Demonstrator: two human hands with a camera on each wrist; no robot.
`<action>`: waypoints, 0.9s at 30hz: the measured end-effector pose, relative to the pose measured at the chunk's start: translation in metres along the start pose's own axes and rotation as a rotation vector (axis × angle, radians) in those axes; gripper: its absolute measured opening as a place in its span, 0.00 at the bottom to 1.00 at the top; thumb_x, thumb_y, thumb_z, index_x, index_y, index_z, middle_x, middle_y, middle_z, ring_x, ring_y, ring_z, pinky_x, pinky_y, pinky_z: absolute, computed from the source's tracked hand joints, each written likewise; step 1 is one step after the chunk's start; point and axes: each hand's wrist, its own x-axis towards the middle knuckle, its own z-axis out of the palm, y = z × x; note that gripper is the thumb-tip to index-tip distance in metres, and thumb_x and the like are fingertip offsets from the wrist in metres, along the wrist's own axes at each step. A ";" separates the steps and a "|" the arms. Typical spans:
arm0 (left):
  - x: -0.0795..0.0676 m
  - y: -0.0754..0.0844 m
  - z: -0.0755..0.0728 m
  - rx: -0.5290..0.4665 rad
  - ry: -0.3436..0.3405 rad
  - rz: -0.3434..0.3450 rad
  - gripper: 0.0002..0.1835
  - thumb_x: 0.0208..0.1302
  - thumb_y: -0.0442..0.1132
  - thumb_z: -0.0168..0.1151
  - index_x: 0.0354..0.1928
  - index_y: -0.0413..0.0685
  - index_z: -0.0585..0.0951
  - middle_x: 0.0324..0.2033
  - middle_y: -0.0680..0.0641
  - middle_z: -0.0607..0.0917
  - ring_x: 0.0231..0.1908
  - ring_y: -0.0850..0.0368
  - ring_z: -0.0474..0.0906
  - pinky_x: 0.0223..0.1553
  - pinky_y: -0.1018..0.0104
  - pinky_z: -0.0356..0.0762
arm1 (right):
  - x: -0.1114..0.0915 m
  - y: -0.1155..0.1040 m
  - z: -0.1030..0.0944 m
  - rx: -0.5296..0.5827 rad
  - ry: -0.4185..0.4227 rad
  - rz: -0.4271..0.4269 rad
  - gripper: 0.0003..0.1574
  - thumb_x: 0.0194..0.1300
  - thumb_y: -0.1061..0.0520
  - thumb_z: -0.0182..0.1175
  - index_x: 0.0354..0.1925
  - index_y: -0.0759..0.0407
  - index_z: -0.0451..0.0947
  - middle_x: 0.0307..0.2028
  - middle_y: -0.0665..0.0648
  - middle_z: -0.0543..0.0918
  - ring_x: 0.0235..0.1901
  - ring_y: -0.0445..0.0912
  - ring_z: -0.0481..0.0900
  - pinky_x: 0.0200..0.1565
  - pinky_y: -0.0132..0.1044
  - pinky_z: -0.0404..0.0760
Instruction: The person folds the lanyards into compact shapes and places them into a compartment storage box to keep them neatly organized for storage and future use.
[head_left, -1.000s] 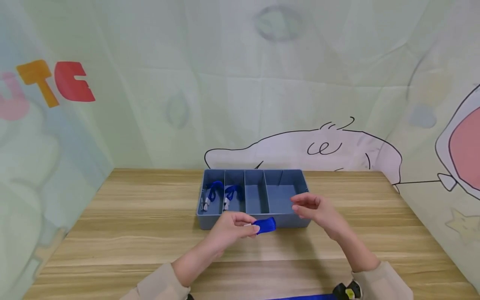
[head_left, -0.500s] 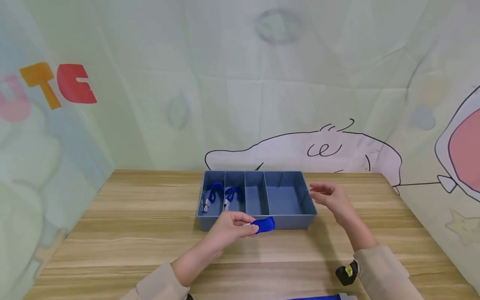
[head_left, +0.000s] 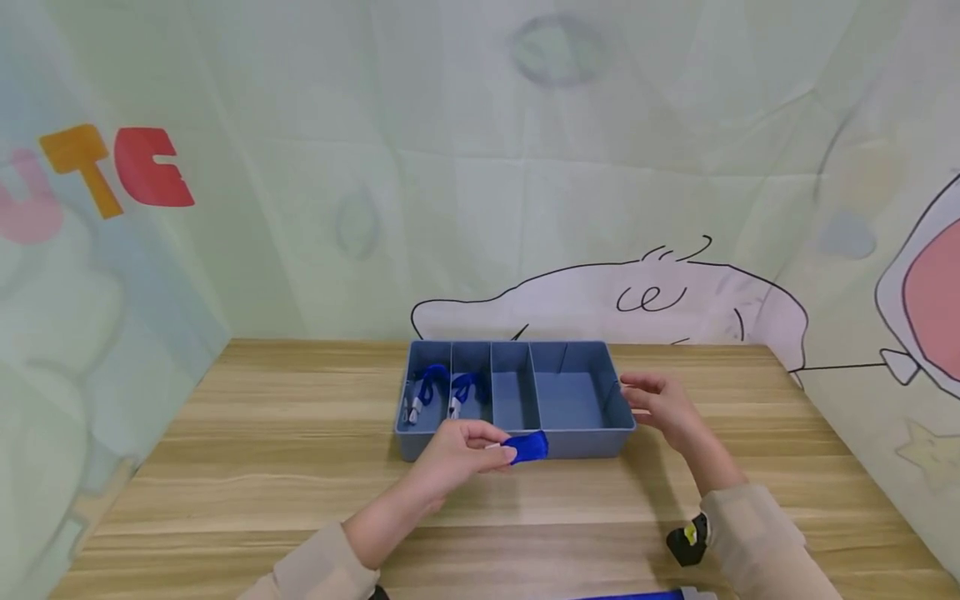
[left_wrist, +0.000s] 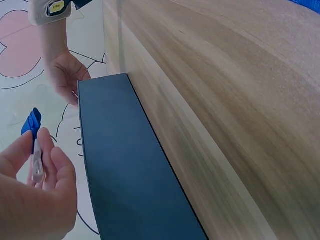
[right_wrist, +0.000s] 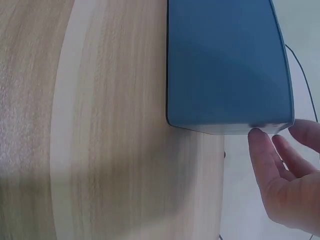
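Note:
My left hand [head_left: 461, 454] pinches a folded blue lanyard [head_left: 530, 447] between thumb and fingers, in front of a grey-blue divided box [head_left: 517, 444]. In the left wrist view, a white clip-like end [left_wrist: 37, 167] of the lanyard lies along the fingers. My right hand [head_left: 667, 412] is at the box's right end, its fingertips against the outside of the wall just under the rim; the right wrist view shows these fingers [right_wrist: 262, 152] fairly straight. Two more blue lanyards, a left one [head_left: 429, 387] and a right one [head_left: 465, 390], lie coiled in the two leftmost compartments.
The box stands on a wood-grain table [head_left: 300, 467] near its back edge. A blue strap [head_left: 637, 597] with a grey end lies at the front edge, partly out of view. A printed cloth backdrop [head_left: 450, 208] rises behind and at both sides.
My right hand has moved right, from over the large right compartment to the outside of the box's right end, and its fingertips now touch it. The left hand stays nearly still with the lanyard.

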 end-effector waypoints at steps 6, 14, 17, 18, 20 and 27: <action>0.001 0.002 -0.001 -0.054 0.016 -0.007 0.12 0.56 0.31 0.65 0.40 0.29 0.80 0.30 0.42 0.85 0.31 0.51 0.84 0.41 0.58 0.80 | -0.001 -0.001 0.000 0.012 -0.021 0.054 0.31 0.65 0.64 0.55 0.60 0.80 0.59 0.35 0.47 0.80 0.32 0.37 0.78 0.36 0.31 0.80; 0.004 0.005 -0.001 -0.084 0.073 -0.019 0.10 0.56 0.31 0.66 0.38 0.30 0.80 0.28 0.43 0.85 0.28 0.55 0.83 0.38 0.60 0.81 | 0.001 -0.002 0.000 -0.009 -0.039 0.048 0.29 0.65 0.65 0.54 0.59 0.81 0.60 0.36 0.49 0.81 0.33 0.37 0.78 0.37 0.33 0.80; 0.006 0.006 -0.002 -0.061 0.095 -0.013 0.11 0.56 0.32 0.66 0.39 0.31 0.80 0.29 0.43 0.85 0.29 0.55 0.83 0.37 0.62 0.81 | 0.001 -0.002 0.001 -0.009 -0.045 0.051 0.29 0.65 0.65 0.53 0.59 0.81 0.59 0.36 0.49 0.81 0.32 0.37 0.78 0.37 0.32 0.80; 0.006 0.007 -0.002 -0.050 0.101 -0.009 0.11 0.56 0.32 0.66 0.39 0.31 0.80 0.30 0.43 0.85 0.29 0.55 0.83 0.37 0.62 0.81 | 0.001 -0.002 0.001 -0.007 -0.046 0.054 0.29 0.65 0.66 0.53 0.59 0.81 0.59 0.35 0.49 0.81 0.32 0.37 0.78 0.37 0.33 0.80; 0.008 0.007 -0.003 -0.033 0.109 0.000 0.11 0.56 0.32 0.66 0.39 0.31 0.80 0.30 0.43 0.85 0.30 0.54 0.83 0.36 0.63 0.81 | 0.001 -0.003 0.002 -0.004 -0.050 0.057 0.29 0.65 0.66 0.53 0.59 0.81 0.59 0.35 0.49 0.80 0.32 0.38 0.78 0.37 0.33 0.80; 0.011 0.008 -0.003 0.013 0.126 0.019 0.10 0.56 0.33 0.66 0.38 0.32 0.81 0.29 0.42 0.85 0.30 0.53 0.84 0.36 0.63 0.81 | 0.002 -0.003 0.000 -0.010 -0.056 0.068 0.29 0.65 0.66 0.52 0.60 0.80 0.58 0.34 0.47 0.80 0.33 0.38 0.78 0.37 0.33 0.79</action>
